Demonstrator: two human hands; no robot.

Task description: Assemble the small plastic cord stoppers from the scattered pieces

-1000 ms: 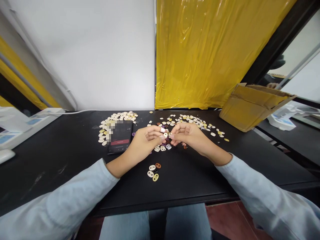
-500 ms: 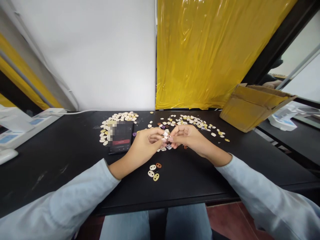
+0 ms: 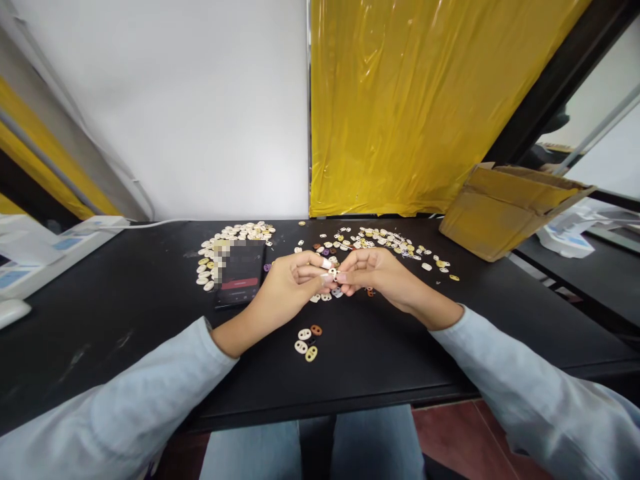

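Observation:
In the middle of the head view, my left hand (image 3: 289,285) and my right hand (image 3: 383,275) meet above the table, fingertips almost touching. Between their thumbs and forefingers they pinch a small white oval button-like piece (image 3: 333,273) with holes in it. A finger of the left hand has a white wrapping. Just beneath and behind the fingers lie loose oval pieces (image 3: 327,295), partly hidden. Closer to me is a small group of two-hole ovals: white (image 3: 301,347), brown (image 3: 316,330), yellow (image 3: 311,354) and black.
A phone (image 3: 242,273) lies left of my hands, beside a curved pile of white ovals (image 3: 207,261). Another pile (image 3: 387,238) spreads at the back right. An open cardboard box (image 3: 493,217) stands right on the black table (image 3: 400,353). White devices (image 3: 60,257) sit far left.
The pinched white piece now shows its face and holes more plainly between the fingertips. Both hands stay nearly in place; the whole view has shifted slightly.

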